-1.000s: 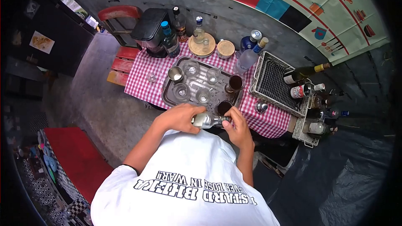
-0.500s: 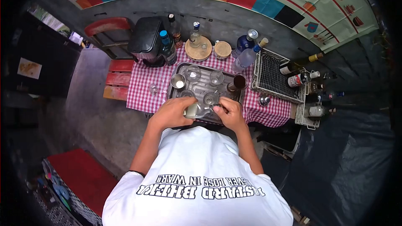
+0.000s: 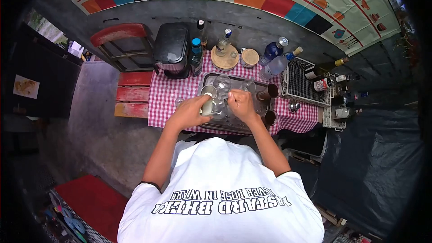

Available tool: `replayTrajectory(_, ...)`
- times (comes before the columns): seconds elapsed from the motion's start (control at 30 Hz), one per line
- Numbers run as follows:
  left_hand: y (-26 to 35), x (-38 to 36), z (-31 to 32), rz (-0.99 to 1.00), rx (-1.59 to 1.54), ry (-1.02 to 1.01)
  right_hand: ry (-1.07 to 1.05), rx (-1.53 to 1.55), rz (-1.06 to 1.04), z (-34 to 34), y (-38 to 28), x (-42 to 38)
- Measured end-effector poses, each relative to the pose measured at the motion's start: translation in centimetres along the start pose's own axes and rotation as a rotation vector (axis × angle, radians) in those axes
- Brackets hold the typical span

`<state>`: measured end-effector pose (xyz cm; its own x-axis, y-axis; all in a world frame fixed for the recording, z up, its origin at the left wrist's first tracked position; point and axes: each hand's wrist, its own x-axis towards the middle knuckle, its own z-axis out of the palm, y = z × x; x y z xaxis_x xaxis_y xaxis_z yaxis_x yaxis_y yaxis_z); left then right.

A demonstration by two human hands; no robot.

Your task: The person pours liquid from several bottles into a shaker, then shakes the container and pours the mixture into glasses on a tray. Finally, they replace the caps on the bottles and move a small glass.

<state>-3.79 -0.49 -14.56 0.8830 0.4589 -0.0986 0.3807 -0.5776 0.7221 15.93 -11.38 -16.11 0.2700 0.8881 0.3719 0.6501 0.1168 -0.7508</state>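
Note:
My left hand [image 3: 190,111] is wrapped round a clear glass [image 3: 208,107] holding pale liquid, above the front of a metal tray [image 3: 243,126]. To its right, my right hand [image 3: 242,104] is closed with the thumb uppermost; what it grips is hidden. Just beyond my left fingertips is a metal cup [image 3: 209,90]. Behind it on the tray is a rounded clear glass [image 3: 222,82], with another clear glass [image 3: 248,85] behind my right hand. Two dark-looking tumblers, a far one [image 3: 268,92] and a near one [image 3: 271,118], stand right of my right hand.
Bottles, including a blue-capped one [image 3: 196,56], and a black lidded bin [image 3: 172,47] line the back of the checked tablecloth [image 3: 164,94]. A wire basket [image 3: 306,91] stands right, with more bottles beyond. A red chair [image 3: 132,85] is at left.
Both hands have moved farther over the tray, the glass travelling with my left hand. My right hand has risen and turned thumb-up. The near dark tumbler now shows. The camera view has shifted.

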Motion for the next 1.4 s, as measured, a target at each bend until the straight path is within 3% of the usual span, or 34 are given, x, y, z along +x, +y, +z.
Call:
replayTrajectory(0.1, -2.9, -0.7, -0.4, 0.054, 0.033, -0.003, 0.017, -0.012, -0.044, 1.9, -0.5, 0.0)
replayTrajectory(0.17, -3.4, -1.9, -1.7, 0.027, -0.299, -0.234, 0.010, -0.013, -0.081, 2.4, -2.4, 0.1)
replayTrajectory(0.23, -4.3, -2.1, -2.6, 0.076, -0.420, -0.332, 0.013, -0.036, -0.217, 2.3, -4.8, 0.8)
replayTrajectory(0.3, -4.4, -1.8, -3.5, 0.129, -0.540, -0.435, 0.044, -0.062, -0.188, 2.7, -5.6, 1.3)
replayTrajectory(0.4, -3.2, -1.4, -4.4, 0.096, -0.085, -0.169, 0.083, -0.108, -0.102, 3.7, -4.4, 1.3)
replayTrajectory(0.43, -4.1, -1.3, -3.4, 0.203, -0.018, 0.008, 0.094, -0.130, -0.046, 3.9, -3.9, 1.0)
replayTrajectory(0.53, -3.4, -2.1, -3.3, 0.226, 0.007, 0.002, 0.135, -0.141, -0.033, 3.5, -4.9, 0.0)
replayTrajectory(0.6, -2.4, -2.5, -4.1, 0.204, -0.056, -0.034, 0.024, -0.128, 0.037, 2.0, -6.9, 0.0)
replayTrajectory(0.67, -1.7, -2.2, -4.7, 0.197, -0.284, -0.157, -0.049, 0.008, 0.199, 0.7, -9.7, 0.6)
replayTrajectory(0.7, -1.7, -2.0, -4.2, 0.261, -0.303, -0.073, -0.038, 0.049, 0.180, 0.7, -10.1, 0.6)
replayTrajectory(0.8, -1.2, -1.4, -3.6, 0.266, -0.526, -0.154, 0.055, 0.099, 0.126, 0.8, -11.0, 0.6)
replayTrajectory(1.0, -1.1, 0.3, -3.1, 0.103, -0.489, -0.145, 0.046, 0.047, 0.108, -1.3, -9.8, 2.5)
replayTrajectory(1.07, -2.1, 1.2, -3.1, 0.116, -0.456, 0.055, 0.054, -0.079, 0.069, -2.7, -9.1, 4.2)
replayTrajectory(1.1, -2.6, 1.5, -3.7, 0.025, -0.410, 0.061, 0.061, -0.129, 0.053, -3.7, -8.4, 5.1)
replayTrajectory(1.33, -17.8, 0.6, -0.5, -0.422, -0.106, 0.110, 0.227, -0.283, 0.063, -9.0, -0.9, 12.3)
replayTrajectory(1.4, -19.8, -0.1, 0.2, -0.548, -0.196, 0.150, 0.225, -0.262, 0.061, -8.9, 2.9, 13.9)
